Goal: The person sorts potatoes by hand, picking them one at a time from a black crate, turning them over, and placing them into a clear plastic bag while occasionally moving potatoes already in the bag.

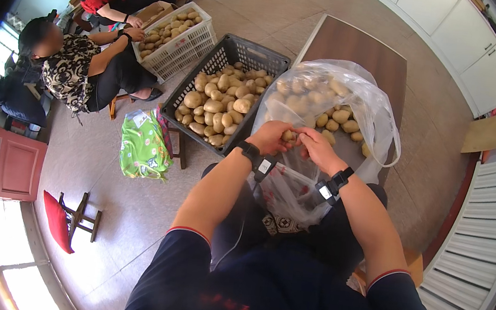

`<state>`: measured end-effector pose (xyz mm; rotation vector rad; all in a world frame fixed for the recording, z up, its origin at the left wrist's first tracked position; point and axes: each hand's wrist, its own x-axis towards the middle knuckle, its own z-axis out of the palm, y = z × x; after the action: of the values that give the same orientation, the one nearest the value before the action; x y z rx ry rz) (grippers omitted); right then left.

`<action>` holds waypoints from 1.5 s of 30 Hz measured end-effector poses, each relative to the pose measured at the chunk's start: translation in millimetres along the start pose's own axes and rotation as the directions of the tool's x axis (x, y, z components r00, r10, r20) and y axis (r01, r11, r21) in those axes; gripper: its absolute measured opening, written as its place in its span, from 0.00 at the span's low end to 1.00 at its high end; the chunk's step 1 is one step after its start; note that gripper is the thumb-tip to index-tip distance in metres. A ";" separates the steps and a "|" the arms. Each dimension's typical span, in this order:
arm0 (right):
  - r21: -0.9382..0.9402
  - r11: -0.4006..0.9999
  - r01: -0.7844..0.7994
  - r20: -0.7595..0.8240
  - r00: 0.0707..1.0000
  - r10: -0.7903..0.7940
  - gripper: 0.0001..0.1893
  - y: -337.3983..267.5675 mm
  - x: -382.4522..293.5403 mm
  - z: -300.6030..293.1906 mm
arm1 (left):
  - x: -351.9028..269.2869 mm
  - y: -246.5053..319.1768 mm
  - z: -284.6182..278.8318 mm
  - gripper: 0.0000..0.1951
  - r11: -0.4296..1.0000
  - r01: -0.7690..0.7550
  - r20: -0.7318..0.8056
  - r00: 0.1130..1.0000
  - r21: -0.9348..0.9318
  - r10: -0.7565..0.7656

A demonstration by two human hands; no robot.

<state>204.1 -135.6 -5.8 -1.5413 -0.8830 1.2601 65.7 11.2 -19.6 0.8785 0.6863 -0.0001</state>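
Observation:
My left hand [273,138] is closed around a small potato [287,135] at the near edge of a clear plastic bag [376,96]. My right hand [317,148] meets it from the right, fingertips bent near the same potato; whether anything sits between them cannot be told. Several potatoes [340,116] lie inside the bag, some seen through its film, others through its open mouth. More clear plastic [298,193] with red marks hangs over my lap, below my hands. Left of the bag, a black plastic crate [177,89] holds a heap of potatoes [213,106].
A brown table [357,43] stands behind the bag. Two people [75,62] sit at the upper left by a white crate [187,44] of potatoes. A green cloth [146,143] lies on a stool beside the black crate. A stool with a red cushion [57,220] stands lower left.

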 end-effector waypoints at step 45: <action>-0.847 0.530 0.046 -0.027 0.991 -0.128 0.22 33.1 4.1 -3.8 | -16.8 24.5 -29.7 0.16 0.977 0.149 0.004 0.988 0.153 -0.151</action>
<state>207.8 -142.9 -38.4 -2.2361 -1.6509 0.6480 42.7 43.7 -6.0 0.9697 0.7439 -0.1966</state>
